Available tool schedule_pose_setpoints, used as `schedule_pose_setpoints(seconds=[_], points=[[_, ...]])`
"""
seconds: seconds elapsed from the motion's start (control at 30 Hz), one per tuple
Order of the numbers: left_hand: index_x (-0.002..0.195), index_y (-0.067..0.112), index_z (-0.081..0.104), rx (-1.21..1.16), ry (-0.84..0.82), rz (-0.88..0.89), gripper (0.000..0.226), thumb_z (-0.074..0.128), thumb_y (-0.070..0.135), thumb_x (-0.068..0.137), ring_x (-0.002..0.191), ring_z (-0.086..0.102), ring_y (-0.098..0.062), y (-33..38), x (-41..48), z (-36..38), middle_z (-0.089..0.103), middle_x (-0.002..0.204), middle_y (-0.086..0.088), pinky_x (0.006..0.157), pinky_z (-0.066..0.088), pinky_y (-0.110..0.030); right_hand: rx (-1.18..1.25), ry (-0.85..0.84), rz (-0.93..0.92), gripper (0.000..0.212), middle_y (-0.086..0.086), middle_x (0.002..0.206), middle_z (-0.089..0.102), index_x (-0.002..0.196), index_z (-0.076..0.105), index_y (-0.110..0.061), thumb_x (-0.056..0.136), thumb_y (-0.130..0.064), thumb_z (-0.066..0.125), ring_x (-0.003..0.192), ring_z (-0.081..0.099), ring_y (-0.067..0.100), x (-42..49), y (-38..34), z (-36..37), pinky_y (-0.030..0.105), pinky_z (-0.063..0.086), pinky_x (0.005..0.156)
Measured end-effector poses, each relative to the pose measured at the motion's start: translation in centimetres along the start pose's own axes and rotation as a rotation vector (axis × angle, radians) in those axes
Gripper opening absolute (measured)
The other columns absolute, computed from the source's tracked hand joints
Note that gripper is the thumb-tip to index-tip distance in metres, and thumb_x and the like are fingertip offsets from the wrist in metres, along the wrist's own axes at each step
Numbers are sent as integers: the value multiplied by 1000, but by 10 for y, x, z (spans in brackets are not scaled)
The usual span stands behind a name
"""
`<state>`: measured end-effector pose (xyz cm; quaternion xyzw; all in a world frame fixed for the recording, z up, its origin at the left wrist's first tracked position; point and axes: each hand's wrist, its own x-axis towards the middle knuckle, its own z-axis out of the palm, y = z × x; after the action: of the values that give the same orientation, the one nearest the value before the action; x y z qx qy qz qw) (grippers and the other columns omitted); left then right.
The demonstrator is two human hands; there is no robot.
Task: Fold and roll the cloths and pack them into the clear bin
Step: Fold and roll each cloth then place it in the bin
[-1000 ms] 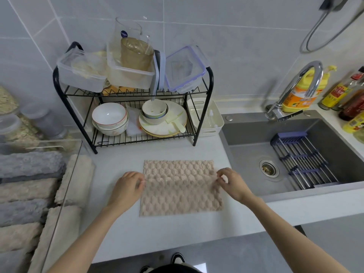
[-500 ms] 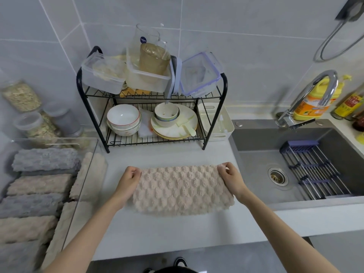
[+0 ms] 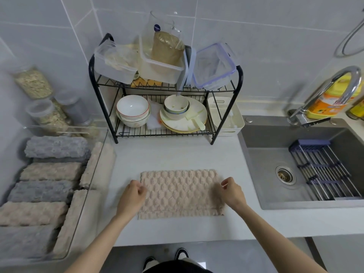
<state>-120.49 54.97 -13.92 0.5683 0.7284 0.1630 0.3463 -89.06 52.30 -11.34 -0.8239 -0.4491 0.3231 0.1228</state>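
Change: half a second ago the beige cloth [image 3: 180, 192] was held up off the counter [image 3: 173, 154] between both hands with its far edge rolled over. It now lies flat, folded in two. Both hands have come down to its side edges.
Left hand [image 3: 131, 197]: knuckles up, fingers curled in. The fingertips are at the cloth's left edge, about halfway along it. I cannot tell whether they pinch the fabric or only touch it.
Right hand [image 3: 233, 193]: knuckles up, fingers curled. Thumb and forefinger are drawn together at the cloth's right edge. The fabric is blurred there, so I cannot tell whether it is gripped.
Arms: both forearms are bare. They reach forward from the bottom of the view and angle inward toward the cloth, level with each other.
Cloth: it lies on the counter in front of the person, between the clear bin [image 3: 92, 174] and the sink [image 3: 275, 158]. A strip of the lower layer shows along the near edge.
Bin: it stands at the left end of the counter, well apart from the cloth. It holds rolled cloths [image 3: 56, 147], grey and beige, side by side.
Behind: a black dish rack [image 3: 239, 79] stands against the tiled wall with bowls, plates and plastic boxes on it.
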Motion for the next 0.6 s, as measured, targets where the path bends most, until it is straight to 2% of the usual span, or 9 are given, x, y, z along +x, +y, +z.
schedule_pose_setpoints(seconds=[0.1,0.2,0.27,0.4,0.6], points=[[94,11,50,39,-25,-4,20,55,30,92,78,58,-16,1,-12,5,59,83,3,60,37,-26,-58,-42,47,27,1,91,59,102,47,-12,93,-37,49,81,58,21,-6,2,6,32,47,70],[92,10,48,44,11,-28,28,62,33,87,72,57,-17,1,-14,5,58,78,1,55,34,-27,-45,-53,65,23,1,82,57,96,46,-9,91,-31,53,72,53,17,-9,2,8,31,42,62],[91,10,47,75,9,-33,31,66,34,84,71,56,-17,0,-15,4,56,77,2,55,35,-28,-14,-56,74,23,3,86,59,97,47,-8,90,-28,55,74,53,18,-10,2,9,30,42,63],[88,15,52,84,21,-45,24,68,32,83,73,56,-14,1,-17,3,56,77,6,58,38,-26,28,-2,71,22,4,94,61,100,50,-10,89,-28,57,81,58,20,-11,3,12,31,46,65],[86,14,58,50,59,-29,14,65,26,85,76,56,-15,5,-17,2,61,86,1,59,38,-25,17,71,42,17,-2,89,58,95,50,-16,90,-31,56,81,59,20,-19,5,13,30,44,62]])
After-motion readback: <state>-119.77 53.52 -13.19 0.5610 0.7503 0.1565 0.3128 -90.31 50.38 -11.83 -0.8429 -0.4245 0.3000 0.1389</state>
